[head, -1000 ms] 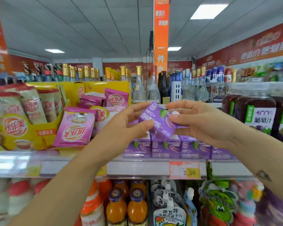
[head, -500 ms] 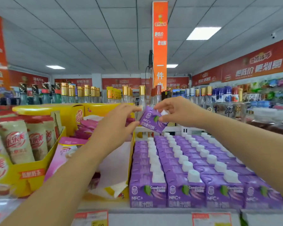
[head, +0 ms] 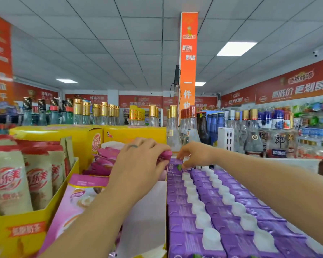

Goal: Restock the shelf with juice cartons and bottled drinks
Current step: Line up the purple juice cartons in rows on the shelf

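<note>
Juice carton (head: 174, 171) between right fingers (head: 186, 161)

White tiled ceiling (head: 101, 34), light panels (head: 236, 48), orange pillar (head: 189, 62).

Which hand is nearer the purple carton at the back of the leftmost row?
Right. The right hand pinches the purple carton at its top; the left hand sits just left of it, contact unclear.

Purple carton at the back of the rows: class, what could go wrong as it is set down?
1. The purple carton, pinched by the right hand, stands higher than its row. If it is released early, it might topple onto the white caps.
2. Glass bottles stand just behind, so a push backward could knock one.
</note>
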